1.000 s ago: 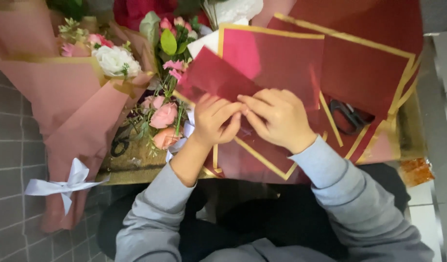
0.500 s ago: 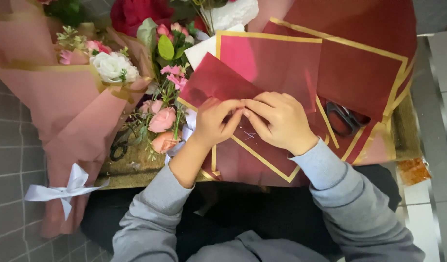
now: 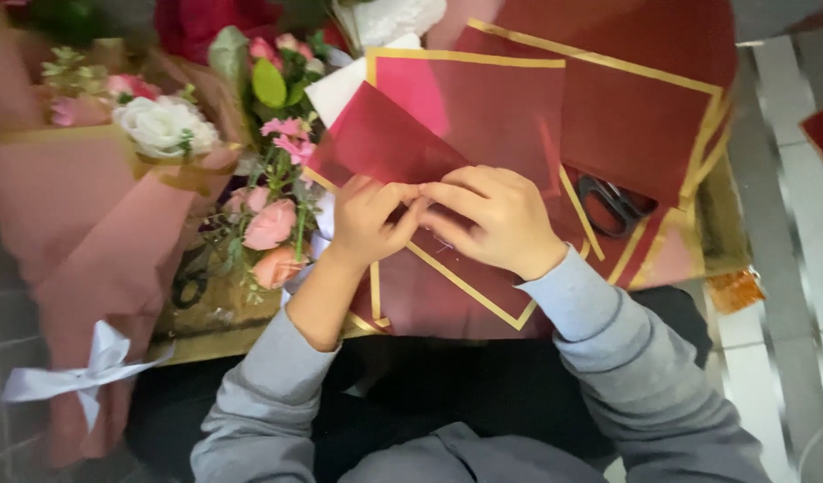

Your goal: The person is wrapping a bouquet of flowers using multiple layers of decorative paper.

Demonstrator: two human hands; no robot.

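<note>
A dark red wrapping sheet with a gold border [image 3: 384, 143] lies folded over in front of me, on a stack of similar red sheets [image 3: 626, 116]. My left hand [image 3: 362, 224] and my right hand [image 3: 492, 219] meet at the middle of it, fingertips pinching the folded edge together. Both wrists rest on the sheet's lower corner [image 3: 483, 295]. Grey sleeves cover my forearms.
Loose pink roses and greenery [image 3: 273, 224] lie just left of my hands. A wrapped pink bouquet with a white bow [image 3: 80, 268] fills the left side. Black scissors [image 3: 612, 201] rest on the sheets at right. The gold table edge [image 3: 206, 340] runs below.
My hands have stayed pressed together on the folded sheet, fingers shifting slightly along the crease. The view has drifted a little; nothing else moved.
</note>
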